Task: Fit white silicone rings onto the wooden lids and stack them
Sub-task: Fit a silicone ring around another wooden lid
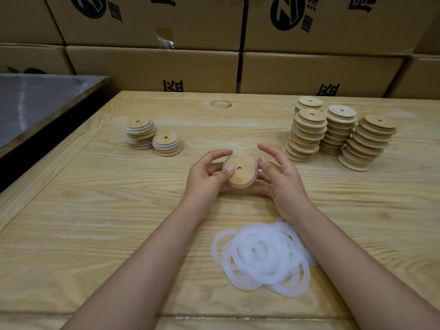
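A round wooden lid (242, 173) with a small centre hole is held above the table's middle, a pale silicone ring showing around its rim. My left hand (207, 177) grips the lid's left side, thumb on its face. My right hand (278, 177) holds the right side from beneath, thumb at the rim and upper fingers spread loose. A heap of white silicone rings (262, 256) lies on the table near me. Two short stacks of ringed lids (152, 136) stand at the left. Several tall stacks of bare wooden lids (340, 132) stand at the right.
The work surface is a pale wooden table (95, 210). A grey metal surface (35, 106) adjoins it at the far left. Stacked cardboard boxes (214, 55) form a wall behind the table.
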